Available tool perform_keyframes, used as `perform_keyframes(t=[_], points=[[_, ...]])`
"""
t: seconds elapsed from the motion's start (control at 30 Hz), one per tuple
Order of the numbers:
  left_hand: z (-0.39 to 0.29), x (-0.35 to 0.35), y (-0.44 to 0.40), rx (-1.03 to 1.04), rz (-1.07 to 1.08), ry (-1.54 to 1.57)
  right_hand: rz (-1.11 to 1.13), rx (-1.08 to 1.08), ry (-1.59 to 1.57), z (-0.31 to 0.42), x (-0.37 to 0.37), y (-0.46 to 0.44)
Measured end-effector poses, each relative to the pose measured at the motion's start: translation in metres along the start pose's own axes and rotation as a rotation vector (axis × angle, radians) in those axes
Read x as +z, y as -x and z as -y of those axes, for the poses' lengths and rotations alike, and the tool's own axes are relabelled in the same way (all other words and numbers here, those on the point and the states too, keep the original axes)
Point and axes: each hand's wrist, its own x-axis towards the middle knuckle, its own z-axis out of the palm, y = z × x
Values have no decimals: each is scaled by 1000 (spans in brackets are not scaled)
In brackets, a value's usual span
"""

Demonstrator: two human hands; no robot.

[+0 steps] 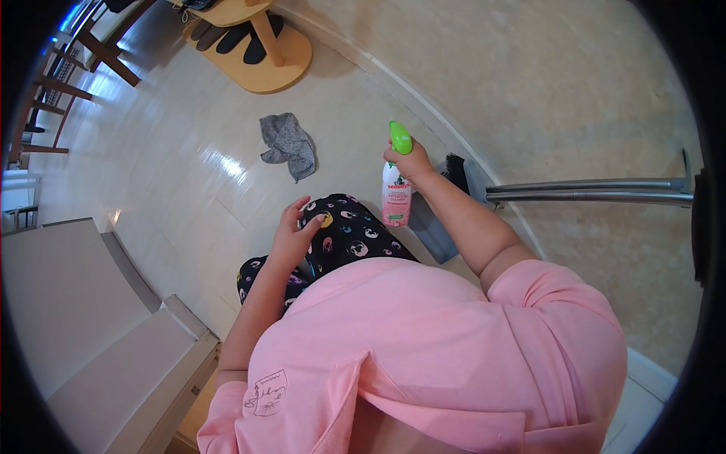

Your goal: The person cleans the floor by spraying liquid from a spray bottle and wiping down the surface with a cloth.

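My right hand point(411, 161) grips a spray bottle point(396, 198) by its neck, just under the bright green trigger head point(400, 138). The bottle is white and pink with a printed label, and it hangs upright beside my right knee. My left hand point(293, 231) holds nothing; its fingers are apart and it rests by my left knee, against the dark patterned trousers point(355, 227). A crumpled grey cloth point(290, 144) lies on the floor in front of me, touched by neither hand.
Right of the bottle, a grey dustpan point(436, 236) and a black-bristled broom point(456, 172) stand by the wall point(575, 98), their metal handles point(590, 189) reaching right. Ahead is a wooden rack point(291, 64) with dark footwear. A pale cabinet or door point(68, 272) is at left, wooden furniture legs point(110, 57) farther off.
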Motion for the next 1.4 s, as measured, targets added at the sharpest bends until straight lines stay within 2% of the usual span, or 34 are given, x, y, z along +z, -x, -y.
perform_keyframes(t=[0.07, 0.2, 0.3, 0.37, 0.43, 0.5, 0.57, 0.63, 0.67, 0.7, 0.73, 0.77, 0.8, 0.83, 0.9, 0.97, 1.07, 1.2, 1.27, 1.33, 1.4], points=[[-5, -4, 4, -2, -20, -14, -166, -28, 92, -17, 0, 4], [-2, -8, -1, -24, -38, 11, -227, 54, 18, -35, -15, 22], [1, -5, -5, -34, -27, 19, -130, 157, 48, -47, -23, 27], [-3, -4, -6, -38, -7, -2, 62, 47, 188, -54, -19, 24], [-9, -2, -5, 27, 57, -95, 117, -205, 299, -15, 0, 40], [-2, 2, -7, 99, 37, -145, 238, -582, 279, 2, 34, 32], [11, 2, -18, 171, 8, -199, 365, -797, 348, 62, 74, 46], [28, 4, -30, 409, -134, 185, 435, -1054, 205, 91, 124, 49], [17, -15, -30, 358, -79, 19, 514, -1016, 200, 99, 151, 53], [25, -27, -34, 354, -71, 20, 589, -975, 194, 107, 172, 55], [37, -40, -37, 407, -237, -265, 584, -963, 192, 124, 180, 52], [50, -50, -40, 459, -401, -552, 745, -911, 391, 147, 183, 48], [67, -56, -44, 394, -472, -208, 904, -851, 591, 159, 191, 38], [83, -64, -46, 321, -527, 131, 889, -843, 585, 152, 208, 13], [96, -84, -41, 167, -583, 118, 1011, -612, 926, 110, 238, -61], [116, -97, -40, 64, -641, 121, 676, -372, 963, 61, 253, -119], [140, -110, -37, 9, -643, 249, 613, -406, 1066, 22, 245, -148], [139, -117, -48, -11, -628, 226, 570, -474, 1025, -41, 245, -160], [137, -118, -62, 0, -655, 170, 399, -515, 962, -70, 230, -153], [131, -116, -79, 26, -670, 124, 230, -378, 921, -88, 186, -132], [128, -118, -97, 43, -680, 75, 189, -102, 1055, -83, 134, -117]])
